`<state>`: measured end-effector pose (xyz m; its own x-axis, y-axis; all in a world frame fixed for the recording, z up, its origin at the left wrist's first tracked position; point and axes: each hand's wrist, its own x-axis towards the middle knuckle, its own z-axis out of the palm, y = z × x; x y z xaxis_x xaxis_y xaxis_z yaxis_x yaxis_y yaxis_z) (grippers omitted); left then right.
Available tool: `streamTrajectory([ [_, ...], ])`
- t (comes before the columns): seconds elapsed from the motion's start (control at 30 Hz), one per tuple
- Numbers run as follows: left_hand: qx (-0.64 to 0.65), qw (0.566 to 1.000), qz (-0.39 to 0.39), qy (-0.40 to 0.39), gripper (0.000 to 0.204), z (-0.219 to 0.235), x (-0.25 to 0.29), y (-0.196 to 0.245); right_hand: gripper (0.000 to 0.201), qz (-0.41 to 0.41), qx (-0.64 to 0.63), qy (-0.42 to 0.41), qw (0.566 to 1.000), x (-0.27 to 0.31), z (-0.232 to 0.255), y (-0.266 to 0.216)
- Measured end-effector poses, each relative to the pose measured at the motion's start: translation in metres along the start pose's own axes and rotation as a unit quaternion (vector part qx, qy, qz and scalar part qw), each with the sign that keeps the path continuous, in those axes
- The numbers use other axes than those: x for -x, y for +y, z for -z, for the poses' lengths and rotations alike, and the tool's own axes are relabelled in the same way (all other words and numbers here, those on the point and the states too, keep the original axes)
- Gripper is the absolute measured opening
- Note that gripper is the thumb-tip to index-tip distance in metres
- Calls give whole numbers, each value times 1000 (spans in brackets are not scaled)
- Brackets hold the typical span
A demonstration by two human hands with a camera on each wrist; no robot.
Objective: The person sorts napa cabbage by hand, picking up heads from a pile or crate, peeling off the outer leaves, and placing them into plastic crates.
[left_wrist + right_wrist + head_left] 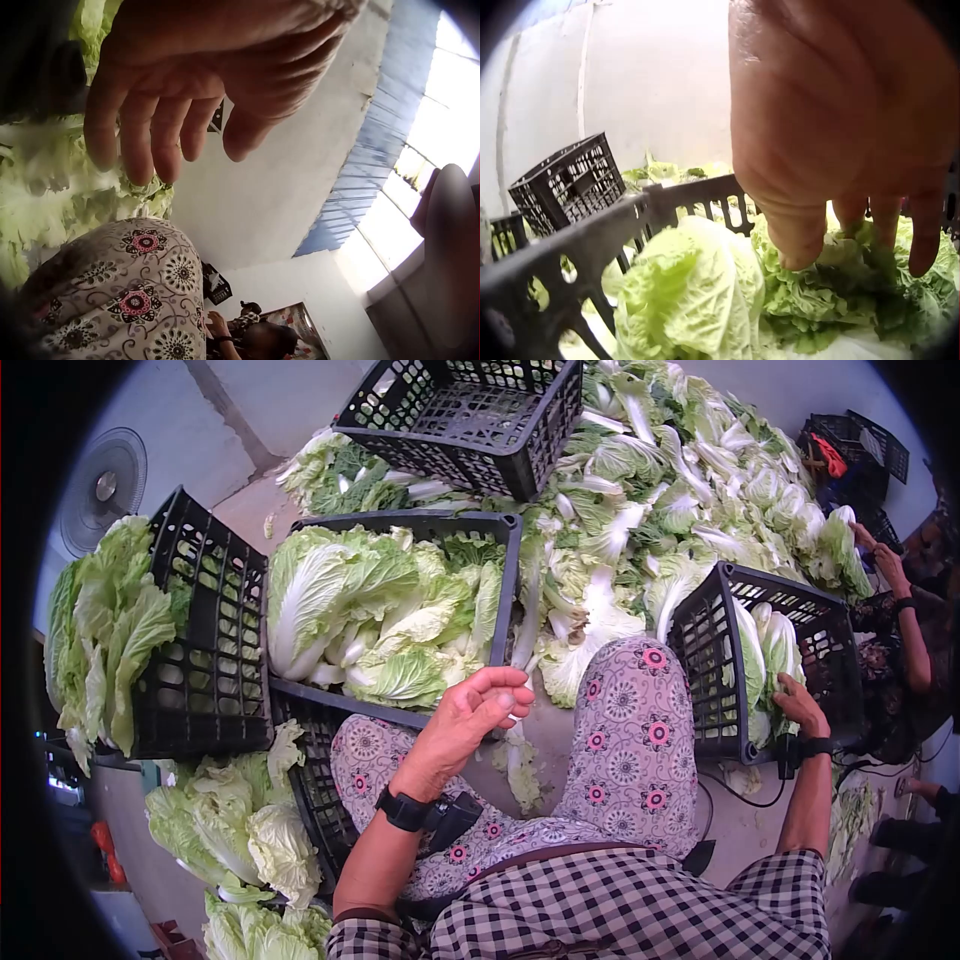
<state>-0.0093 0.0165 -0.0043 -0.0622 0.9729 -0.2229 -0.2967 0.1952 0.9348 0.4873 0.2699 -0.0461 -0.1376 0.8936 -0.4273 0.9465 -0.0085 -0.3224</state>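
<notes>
In the head view my right hand [802,706] reaches into a black plastic crate [832,660] on the right and grips a napa cabbage [780,650]. The right wrist view shows the thumb and fingers spread around its leafy green top, with another pale cabbage [694,289] beside it against the crate wall. My left hand [468,722] hangs in the air above my lap, fingers loosely curled, with nothing in the palm in the left wrist view. Near it stands a black crate [509,595] full of napa cabbages [350,595].
A large heap of cabbages [690,470] lies ahead, with a black crate [545,450] tilted on it. Another crate [205,650] stands on edge at left, leaves [110,630] hanging out. More cabbages [225,825] lie below it. Another person's arm [905,615] shows at far right.
</notes>
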Motion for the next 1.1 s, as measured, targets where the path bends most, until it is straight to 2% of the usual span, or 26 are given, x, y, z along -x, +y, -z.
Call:
streamTrajectory([
  [0.07,-3,1000,13,5,42,3,-1,-1,56,-9,17,12,1000,7,8,-3],
  [0.17,-11,1000,14,3,45,7,-3,-5,54,-9,29,80,996,15,16,-21],
  [0.3,-29,1000,5,-11,49,8,-5,-1,53,197,17,215,956,19,25,-67],
  [0.37,-41,999,-20,-16,48,14,-3,5,54,246,-95,180,948,40,26,-127],
  [0.4,-70,997,-27,2,45,21,-1,13,55,270,-111,168,942,52,24,-157],
  [0.43,-109,990,-79,26,43,35,0,15,52,304,-114,166,931,64,19,-184],
  [0.47,-163,979,-94,78,41,47,5,28,50,335,-106,140,926,79,17,-209],
  [0.5,-208,961,-117,142,40,65,7,33,47,365,-97,116,919,90,12,-231],
  [0.53,-286,926,-123,213,41,85,11,40,45,390,-120,97,908,96,2,-245],
  [0.57,-336,888,-161,268,45,110,15,42,43,414,-141,78,896,100,-8,-256],
  [0.63,-462,785,-117,396,51,153,28,49,41,480,-86,51,872,103,-19,-276],
  [0.67,-515,735,-128,421,51,180,35,44,41,491,-83,26,867,100,-26,-280],
  [0.7,-507,732,-98,445,52,205,40,37,42,502,-80,2,861,98,-32,-284],
  [0.77,-558,681,-34,473,60,228,45,30,42,521,-48,1,852,97,-34,-293],
  [0.83,-629,628,-24,458,66,240,42,23,42,532,-39,14,845,94,-39,-294],
  [0.87,-662,600,-19,448,69,246,40,20,42,519,-45,-7,854,95,-38,-296],
  [0.97,-724,534,54,434,72,239,24,22,43,539,-10,-11,842,92,-42,-299],
  [1.0,-721,539,63,431,69,239,23,24,44,529,-10,-14,848,89,-47,-296],
  [1.1,-733,530,1,427,65,241,31,28,43,514,-20,-29,857,85,-48,-296],
])
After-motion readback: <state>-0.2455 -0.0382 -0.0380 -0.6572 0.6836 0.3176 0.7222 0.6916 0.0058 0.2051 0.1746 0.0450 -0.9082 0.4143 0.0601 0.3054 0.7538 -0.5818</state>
